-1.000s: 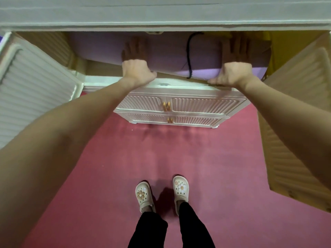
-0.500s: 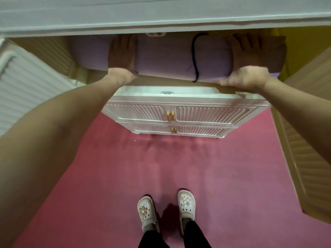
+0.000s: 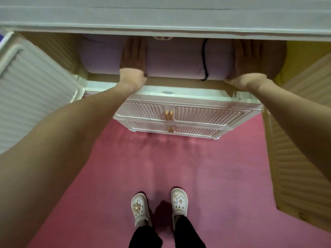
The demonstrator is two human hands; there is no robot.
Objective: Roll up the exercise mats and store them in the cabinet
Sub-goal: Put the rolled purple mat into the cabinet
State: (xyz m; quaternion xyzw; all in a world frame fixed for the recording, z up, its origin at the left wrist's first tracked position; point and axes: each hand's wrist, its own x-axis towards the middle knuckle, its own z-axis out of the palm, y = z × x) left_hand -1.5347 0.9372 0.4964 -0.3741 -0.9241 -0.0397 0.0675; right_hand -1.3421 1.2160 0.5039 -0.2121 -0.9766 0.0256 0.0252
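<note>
Fingers: left hand lies flat on the rolled mat, fingers straight and close together, pointing into the compartment; palm heel at the roll's near edge. Right hand same posture, fingers straight w/ slight spread, flat on the roll near its right end. No curl, no pinch: both hands press, neither grips.

Mat: lilac roll, lengthwise across the open upper compartment of the cabinet, lying on the shelf, just behind the front lip. Black strap rings the roll, left of the right hand. Roll's right end sits in shadow; clearance to the side wall there cannot be told.

Doors: left door and right door swung wide, either side of the roll. Lower doors closed.

Step in hand, judged: seating the roll fully back. Recommend:
- Push evenly w/ both palms so the roll goes in square, not skewed.
- Keep pressure low on the near face; pushing on top may rotate and loosen it.
- Confirm roll is behind the lip before release; a round roll may creep fwd.
- Check strap is not caught before shutting doors.
</note>
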